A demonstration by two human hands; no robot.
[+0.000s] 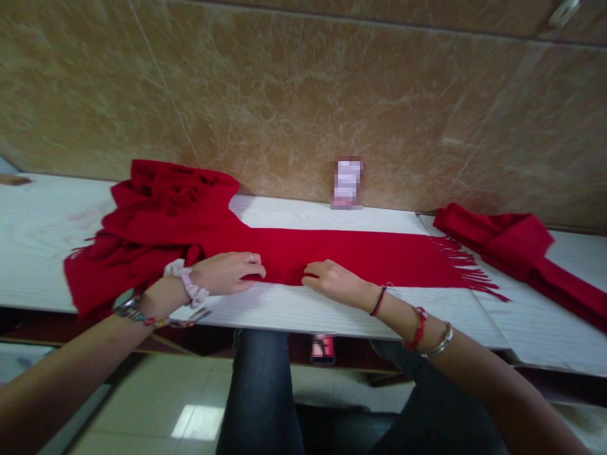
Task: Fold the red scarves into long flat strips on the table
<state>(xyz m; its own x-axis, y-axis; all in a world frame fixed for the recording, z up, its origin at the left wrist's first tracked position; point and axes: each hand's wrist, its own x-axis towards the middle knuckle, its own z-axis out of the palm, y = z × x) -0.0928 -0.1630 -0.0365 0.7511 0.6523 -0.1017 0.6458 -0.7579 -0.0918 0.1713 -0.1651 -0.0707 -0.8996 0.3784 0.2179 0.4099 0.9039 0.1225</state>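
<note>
Head view: fringed red scarf, curled left hand and right hand at its near edge (can't tell if pinching), lies flat on white tabletop; likely smoothing step, next move needs that edge straight.

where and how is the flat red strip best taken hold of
Probably pinch the red strip by its near long edge, from the person's side: it lies flat on the white table, that edge runs fairly straight, and the left hand and right hand are by it. The loose fringe looks a poorer hold.
</note>
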